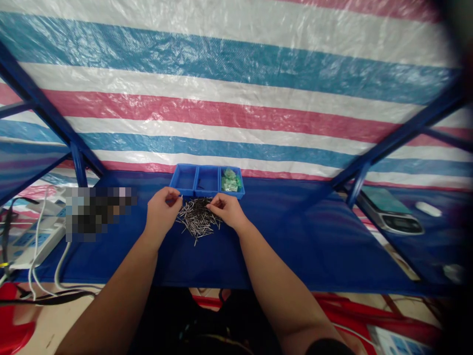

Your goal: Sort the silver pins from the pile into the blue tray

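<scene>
Pins (198, 221) lie heaped on the blue tabletop (295, 231), pointing every which way, just before a blue tray (185, 178) with green packets (231, 181). Left hand (165, 207) and right hand (225, 207) flank them, fingertips pinched narrow; any grip is unclear.

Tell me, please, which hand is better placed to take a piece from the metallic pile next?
Probably the right hand, since its fingertips are at the pile, while the left hand seems to pinch something small beside it.

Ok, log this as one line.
pile: thin rods, beside tray | left hand: at its left edge | right hand: at its right side | green packets: in tray's right end
</scene>
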`<state>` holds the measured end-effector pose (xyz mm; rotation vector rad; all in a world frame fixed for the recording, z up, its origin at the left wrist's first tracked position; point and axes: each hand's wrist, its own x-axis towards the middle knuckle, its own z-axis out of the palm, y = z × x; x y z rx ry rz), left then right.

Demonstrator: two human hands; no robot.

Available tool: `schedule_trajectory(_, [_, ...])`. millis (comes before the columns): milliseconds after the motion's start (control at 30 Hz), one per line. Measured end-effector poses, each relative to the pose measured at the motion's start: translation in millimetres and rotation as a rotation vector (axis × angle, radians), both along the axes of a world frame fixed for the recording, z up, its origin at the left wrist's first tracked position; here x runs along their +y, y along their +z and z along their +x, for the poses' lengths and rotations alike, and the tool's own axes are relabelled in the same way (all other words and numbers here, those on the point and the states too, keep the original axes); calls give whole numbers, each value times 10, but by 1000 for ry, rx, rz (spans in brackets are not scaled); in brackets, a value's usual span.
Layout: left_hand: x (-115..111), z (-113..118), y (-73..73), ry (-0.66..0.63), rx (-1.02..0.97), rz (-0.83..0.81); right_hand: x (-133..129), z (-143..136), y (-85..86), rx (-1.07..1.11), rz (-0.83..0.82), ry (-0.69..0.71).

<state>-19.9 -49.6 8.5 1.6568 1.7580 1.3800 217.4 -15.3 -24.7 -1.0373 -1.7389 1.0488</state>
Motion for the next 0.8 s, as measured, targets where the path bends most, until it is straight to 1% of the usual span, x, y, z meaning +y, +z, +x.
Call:
schedule_trajectory(67, [244,34,90,30,-41,59,-20,-6,7,5,-1,18])
schedule_trajectory(133, [456,58,166,37,-29,59,-35,-11,16,9,-3,34])
schedule_trajectory(200, [578,71,222,35,45,110,-41,-7,32,18,-9,36])
schedule_trajectory(233, [598,75,239,40,66,139,-41,-2,42,24,-12,31])
schedule_trajectory(300, [564,87,250,11,97,156,-39,12,62,36,-6,19])
schedule_trajectory(367, [472,105,228,-85,131,148,-37,24,76,49,4,16])
schedule_trajectory(400, [421,117,208,-163,154,147,-36,27,79,58,5,20])
schedule_trajectory(500, [298,150,133,-453,238,148,-30,26,66,91,-11,39])
schedule_trajectory(567, [257,165,85,-585,277,154,-20,21,45,116,-27,39])
schedule_trajectory(633, [239,176,44,-634,279,152,-5,19,23,144,-50,38])
schedule_trajectory(800, [226,217,-11,-678,284,92,11,12,7,248,-151,71])
